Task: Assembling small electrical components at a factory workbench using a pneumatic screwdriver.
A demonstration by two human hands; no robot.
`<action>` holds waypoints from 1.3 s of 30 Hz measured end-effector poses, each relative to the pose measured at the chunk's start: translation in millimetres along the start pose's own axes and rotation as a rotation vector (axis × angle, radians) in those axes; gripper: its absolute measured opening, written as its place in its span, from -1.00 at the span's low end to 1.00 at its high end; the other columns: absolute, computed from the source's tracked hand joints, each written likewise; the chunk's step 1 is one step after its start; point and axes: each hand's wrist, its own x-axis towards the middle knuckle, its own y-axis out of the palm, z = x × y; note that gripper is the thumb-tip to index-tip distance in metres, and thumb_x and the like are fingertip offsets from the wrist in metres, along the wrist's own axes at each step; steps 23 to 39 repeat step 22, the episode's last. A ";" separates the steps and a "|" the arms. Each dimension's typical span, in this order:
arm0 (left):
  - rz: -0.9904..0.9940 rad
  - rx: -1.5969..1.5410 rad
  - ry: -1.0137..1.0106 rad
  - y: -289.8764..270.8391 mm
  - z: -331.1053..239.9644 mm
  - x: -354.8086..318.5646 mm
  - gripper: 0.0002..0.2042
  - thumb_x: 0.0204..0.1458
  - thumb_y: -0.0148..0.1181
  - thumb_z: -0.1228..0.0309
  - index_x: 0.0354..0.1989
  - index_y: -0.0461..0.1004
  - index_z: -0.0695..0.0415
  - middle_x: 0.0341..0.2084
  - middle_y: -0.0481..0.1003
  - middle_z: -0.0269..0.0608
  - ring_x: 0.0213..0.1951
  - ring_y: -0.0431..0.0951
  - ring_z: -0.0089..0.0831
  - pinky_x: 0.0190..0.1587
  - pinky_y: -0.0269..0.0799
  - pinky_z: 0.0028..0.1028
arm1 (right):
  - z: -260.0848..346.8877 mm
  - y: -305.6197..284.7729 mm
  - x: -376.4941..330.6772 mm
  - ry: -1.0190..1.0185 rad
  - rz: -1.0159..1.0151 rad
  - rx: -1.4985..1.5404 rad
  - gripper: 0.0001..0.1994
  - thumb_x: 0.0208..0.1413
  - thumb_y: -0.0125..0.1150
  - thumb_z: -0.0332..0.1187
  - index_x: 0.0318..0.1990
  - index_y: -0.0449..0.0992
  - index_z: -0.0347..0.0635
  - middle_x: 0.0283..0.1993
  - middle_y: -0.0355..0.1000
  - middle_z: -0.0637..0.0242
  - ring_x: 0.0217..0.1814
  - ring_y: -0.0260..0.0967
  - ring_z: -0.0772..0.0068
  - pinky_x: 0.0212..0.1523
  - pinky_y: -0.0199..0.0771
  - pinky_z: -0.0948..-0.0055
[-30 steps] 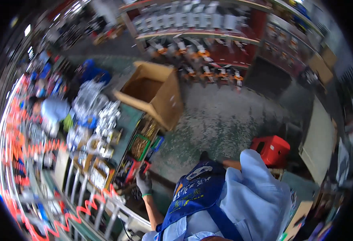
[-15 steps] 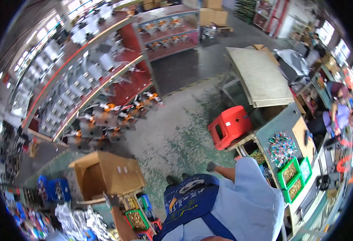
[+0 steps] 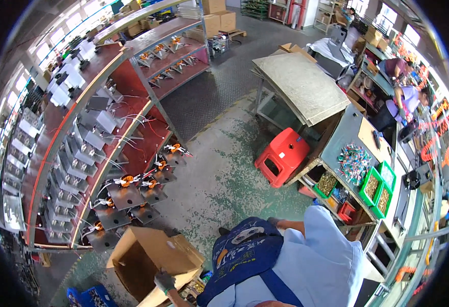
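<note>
Low at the picture's bottom edge, the gloved left hand (image 3: 164, 282) rests on the flap of an open cardboard box (image 3: 150, 258) standing on the floor; whether its fingers are clamped or loose cannot be told. Right hand out of sight. Beyond: a red stool (image 3: 281, 156), a desk (image 3: 343, 135) with green bins (image 3: 371, 186), long metal shelves (image 3: 107, 128).

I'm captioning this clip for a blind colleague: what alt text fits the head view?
Seen from above, a person in a light blue shirt and dark blue apron rests a gloved left hand on the rim of an open cardboard box on a workshop floor. A red plastic stool and long shelves of metal parts stand nearby.
</note>
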 end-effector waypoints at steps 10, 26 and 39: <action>0.589 -0.199 0.274 56.0 -304.7 -26.1 -0.69 0.18 -0.01 0.23 -0.32 0.48 0.28 -0.76 0.38 -0.23 -0.71 0.53 -0.36 -0.72 0.40 -0.45 | 134.6 -203.9 -10.2 -0.197 -0.342 0.446 -0.65 0.00 0.10 -0.11 -0.25 0.58 -0.22 -0.37 0.55 0.10 -0.29 0.51 0.18 -0.24 0.45 0.22; 0.648 0.325 1.422 209.2 -569.3 -59.5 -0.72 0.08 0.11 0.15 -0.39 0.43 0.16 -0.52 0.49 0.08 -0.45 0.52 0.07 -0.44 0.38 -0.06 | 77.0 -413.3 59.9 0.303 -0.546 1.834 -0.27 0.11 -0.18 0.30 0.27 0.22 -0.04 0.12 0.32 -0.03 -0.07 0.42 0.14 -0.10 0.42 0.19; 0.648 0.325 1.422 209.2 -569.3 -59.5 -0.72 0.08 0.11 0.15 -0.39 0.43 0.16 -0.52 0.49 0.08 -0.45 0.52 0.07 -0.44 0.38 -0.06 | 77.0 -413.3 59.9 0.303 -0.546 1.834 -0.27 0.11 -0.18 0.30 0.27 0.22 -0.04 0.12 0.32 -0.03 -0.07 0.42 0.14 -0.10 0.42 0.19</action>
